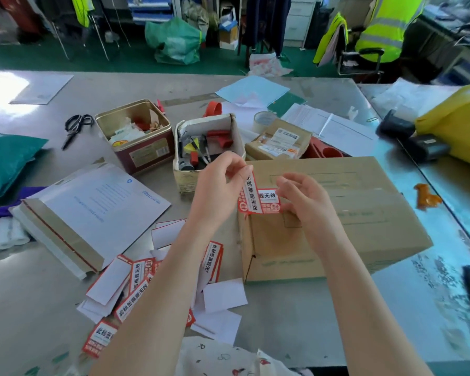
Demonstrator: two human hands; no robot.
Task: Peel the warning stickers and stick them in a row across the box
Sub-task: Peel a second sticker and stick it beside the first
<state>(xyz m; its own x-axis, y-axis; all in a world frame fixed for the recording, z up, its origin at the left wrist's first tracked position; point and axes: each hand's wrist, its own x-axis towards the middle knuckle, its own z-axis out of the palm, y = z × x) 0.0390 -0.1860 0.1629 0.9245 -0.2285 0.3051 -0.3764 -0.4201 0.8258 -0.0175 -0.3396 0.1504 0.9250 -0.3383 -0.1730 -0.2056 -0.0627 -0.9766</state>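
I see my left hand (pixel 217 183) pinching a red-and-white warning sticker (pixel 249 195) by its top end, while my right hand (pixel 300 198) pinches its backing strip (pixel 269 202), both above the cardboard box's (pixel 350 213) near-left corner on the tabletop (pixel 296 321).

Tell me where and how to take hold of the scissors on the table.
Grip the scissors by the black loop handles at their far end, coming down from above. They lie flat on the table, left of the tin, loops toward the far side and closed blades pointing at you. Nothing crowds the loops, so fingers should slip in easily.
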